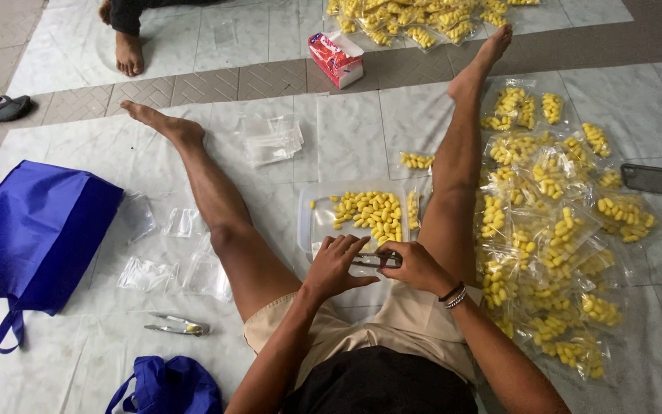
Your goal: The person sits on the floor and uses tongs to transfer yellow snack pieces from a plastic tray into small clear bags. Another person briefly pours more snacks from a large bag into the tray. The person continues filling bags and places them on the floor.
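Sealing small bag (369, 261) judged step in hand: pinched by left hand (336, 266) and right hand (417, 266) above tray (306, 222) of yellow cocoons (369, 211); steady grip needed next.

Clear plastic bags of yellow pieces (553, 230) piled at 3 o'clock, more filled bags (415, 19) at 12 o'clock beside a red-and-white carton (335, 57). Empty clear bags: a stack (272, 140) at 11 o'clock, loose ones (164, 253) at 9 o'clock. Dark-screened phone (653, 179) flat at 3 o'clock; clear tray of yellow pieces (306, 222) at centre.
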